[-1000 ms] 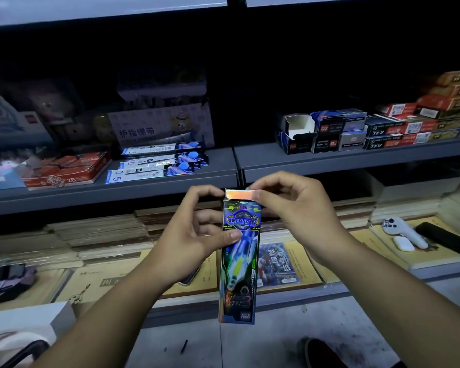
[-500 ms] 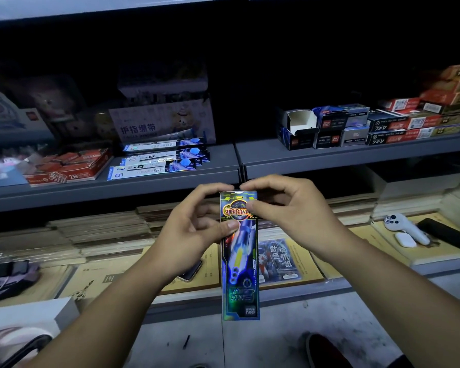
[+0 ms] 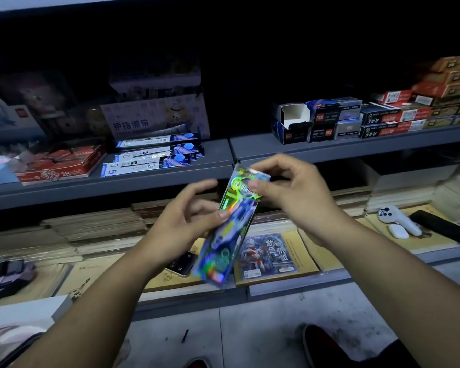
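A long, narrow holographic box (image 3: pixel 229 229) with blue and green print is held in front of the shelves, tilted with its top to the right. My right hand (image 3: pixel 290 192) pinches the box's top end between thumb and fingers. My left hand (image 3: pixel 186 219) holds the box's middle from the left, thumb on its front and fingers behind it.
A grey shelf (image 3: pixel 170 179) carries flat blue-and-white packs (image 3: pixel 154 155) and red boxes (image 3: pixel 61 166); small dark boxes (image 3: pixel 329 120) stand at the right. Below lie notebooks, a card pack (image 3: pixel 268 253), a phone (image 3: pixel 182 262), a white controller (image 3: pixel 398 220) and a black case (image 3: pixel 441 228).
The box has tilted from upright to slanting, top to the right. My left fingers have left the box's top and spread; my right hand now pinches the top end alone.
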`<state>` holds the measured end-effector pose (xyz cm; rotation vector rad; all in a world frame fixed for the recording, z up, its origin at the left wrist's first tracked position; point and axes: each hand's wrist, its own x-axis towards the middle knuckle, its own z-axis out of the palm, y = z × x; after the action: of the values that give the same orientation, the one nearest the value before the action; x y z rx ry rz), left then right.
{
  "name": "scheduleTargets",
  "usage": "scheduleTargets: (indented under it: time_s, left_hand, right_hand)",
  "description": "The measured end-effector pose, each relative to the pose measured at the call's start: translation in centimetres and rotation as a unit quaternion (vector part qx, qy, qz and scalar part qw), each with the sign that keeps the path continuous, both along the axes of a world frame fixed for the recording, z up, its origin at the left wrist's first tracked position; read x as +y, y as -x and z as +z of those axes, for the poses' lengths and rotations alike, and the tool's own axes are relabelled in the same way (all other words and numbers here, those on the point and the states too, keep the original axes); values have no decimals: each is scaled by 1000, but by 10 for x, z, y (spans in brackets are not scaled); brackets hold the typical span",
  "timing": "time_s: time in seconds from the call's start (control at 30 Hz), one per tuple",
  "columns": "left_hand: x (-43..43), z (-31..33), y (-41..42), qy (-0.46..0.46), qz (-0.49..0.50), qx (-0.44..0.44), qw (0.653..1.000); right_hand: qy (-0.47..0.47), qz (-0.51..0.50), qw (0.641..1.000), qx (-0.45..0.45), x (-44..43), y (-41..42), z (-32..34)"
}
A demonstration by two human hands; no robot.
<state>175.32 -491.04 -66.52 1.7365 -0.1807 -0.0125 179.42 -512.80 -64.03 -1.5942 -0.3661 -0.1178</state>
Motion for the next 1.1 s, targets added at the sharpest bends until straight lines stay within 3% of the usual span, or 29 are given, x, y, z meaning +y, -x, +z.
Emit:
scheduleTargets:
  time_s: [0.13,0.3,0.47,0.57,0.67,0.87,1.0,1.1]
  left_hand:
    - [11,-6,3,-70,-26,91,993]
    - [13,-8,-6,167,67,81,980]
    - [13,-7,-10,278,147,46,948]
    - [7,-3,-14,287,161,38,944]
    - [-4,16,-27,285,164,24,944]
    - [-53,72,-78,269,147,-22,952]
    - [-105,87,-103,242,91,-51,965]
    - [-142,98,-116,190,125,-96,969]
  right_hand:
    - [-157,-56,985,55,-16,-8,9]
    - [-196,-88,970,110,-27,-14,8]
    - [-124,-91,983,104,-30,-16,6]
    - [-30,-61,995,71,-38,-16,11]
    - [-15,11,996,83,-52,-16,17]
    - [-167,-1,983,79,-63,-19,24]
    - [-272,-71,957,73,-75,-23,35]
    - [-304,-123,944,44,-89,-35,51]
